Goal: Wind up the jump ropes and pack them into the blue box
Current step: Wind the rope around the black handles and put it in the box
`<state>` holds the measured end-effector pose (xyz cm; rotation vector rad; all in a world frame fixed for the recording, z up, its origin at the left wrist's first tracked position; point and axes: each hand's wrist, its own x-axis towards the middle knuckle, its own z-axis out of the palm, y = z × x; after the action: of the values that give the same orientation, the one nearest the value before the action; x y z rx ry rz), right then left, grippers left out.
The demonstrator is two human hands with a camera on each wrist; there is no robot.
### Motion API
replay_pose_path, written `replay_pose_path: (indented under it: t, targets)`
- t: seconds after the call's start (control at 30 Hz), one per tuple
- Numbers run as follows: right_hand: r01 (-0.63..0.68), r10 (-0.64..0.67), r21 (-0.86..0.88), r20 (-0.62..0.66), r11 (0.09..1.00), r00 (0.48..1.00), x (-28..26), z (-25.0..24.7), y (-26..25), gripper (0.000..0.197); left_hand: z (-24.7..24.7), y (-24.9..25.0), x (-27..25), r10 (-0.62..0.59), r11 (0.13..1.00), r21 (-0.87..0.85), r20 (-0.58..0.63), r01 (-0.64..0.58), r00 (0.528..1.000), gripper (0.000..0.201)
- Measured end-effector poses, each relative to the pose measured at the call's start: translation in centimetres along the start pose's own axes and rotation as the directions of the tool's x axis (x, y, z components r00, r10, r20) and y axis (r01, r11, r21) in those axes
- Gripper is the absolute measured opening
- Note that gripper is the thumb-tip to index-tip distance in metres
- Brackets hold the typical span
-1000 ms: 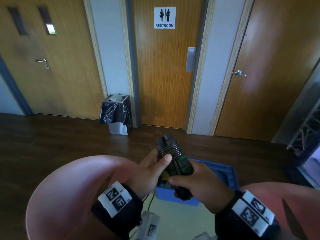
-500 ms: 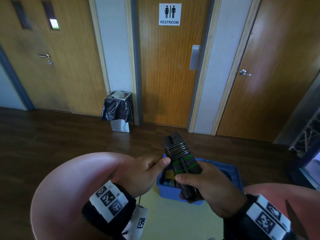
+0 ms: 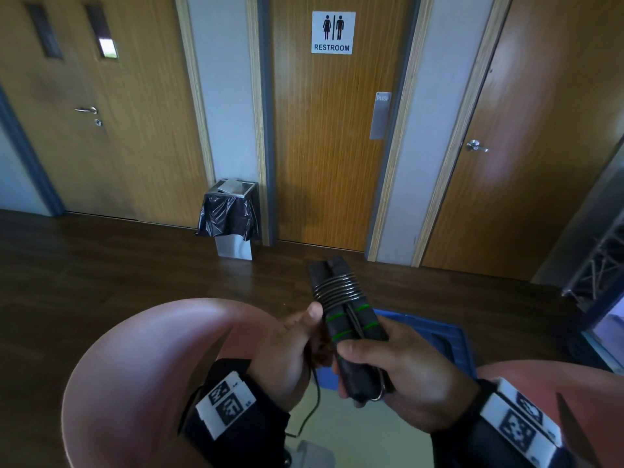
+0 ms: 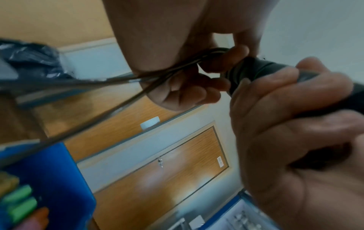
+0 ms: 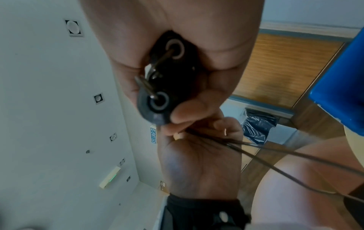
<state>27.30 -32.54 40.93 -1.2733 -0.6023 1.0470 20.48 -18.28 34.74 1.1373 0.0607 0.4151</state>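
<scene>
My right hand [image 3: 388,363] grips the two black, green-ringed jump rope handles [image 3: 347,319] held side by side, their far ends pointing away from me. Several turns of thin black cord [image 3: 337,288] are wound round the handles near the far end. My left hand [image 3: 297,336] pinches the loose cord [image 4: 126,80] just left of the handles, its thumb against them. The rest of the cord [image 3: 314,410] hangs down between my knees. The blue box [image 3: 449,342] sits on the floor behind my hands, mostly hidden. In the right wrist view the handles' butt ends [image 5: 157,102] show inside my fist.
Green and orange items [image 4: 19,202] lie inside the blue box [image 4: 51,179]. My two knees [image 3: 141,383] frame the hands. A bin with a black liner [image 3: 229,217] stands by the restroom door [image 3: 334,130]. Dark wood floor lies ahead.
My left hand has drawn back from over the handles to their left side, holding the cord. The handles stay in my right hand, shifted slightly right.
</scene>
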Motion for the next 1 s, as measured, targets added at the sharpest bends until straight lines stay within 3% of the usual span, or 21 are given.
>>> replay_pose_path:
  t: [0.1,0.2,0.3,0.4,0.5,0.6,0.77,0.9,1.0]
  targets:
    - [-0.055,0.027,0.169,0.167,0.984,0.986,0.0,0.2,0.1,0.032,0.9,1.2,0.0,0.033,0.989,-0.149,0.101,-0.018,0.994,0.088]
    - [-0.178,0.071,0.307,0.33,0.935,0.941,0.2,0.4,0.4,0.04,1.0,2.4,0.2,0.064,0.987,-0.155,0.137,-0.042,0.988,0.088]
    - [-0.257,0.14,0.296,0.366,0.92,0.92,0.6,0.0,0.4,0.042,1.3,3.1,0.4,0.097,0.989,-0.122,0.118,-0.083,0.988,0.088]
    - [-0.273,0.262,0.018,0.237,0.962,0.936,0.8,0.1,-0.5,0.044,1.0,2.8,0.9,0.092,0.991,-0.095,-0.013,-0.093,0.996,0.095]
    - [-0.139,0.14,-0.361,-0.024,0.922,0.99,1.3,0.8,-0.2,0.041,0.3,1.8,1.4,0.119,0.991,0.075,-0.156,-0.109,0.981,0.068]
    - [-0.094,0.024,-0.529,-0.136,0.844,0.99,1.6,1.4,0.8,0.038,0.5,1.5,1.7,0.146,0.974,0.201,-0.214,-0.103,0.966,0.057]
    - [-0.171,0.118,-0.334,-0.175,0.927,0.977,1.3,0.9,0.4,0.04,-0.4,1.8,1.6,0.046,0.964,0.264,-0.089,-0.021,0.995,0.031]
    - [-0.195,0.145,-0.31,-0.178,0.93,0.973,0.9,0.5,0.2,0.041,-1.0,2.2,1.3,-0.013,0.953,0.302,-0.084,0.038,0.996,0.057]
    - [-0.179,0.134,-0.257,-0.184,0.95,0.974,0.5,0.3,0.2,0.041,-1.9,2.4,0.7,-0.07,0.942,0.328,-0.027,0.075,0.997,0.056]
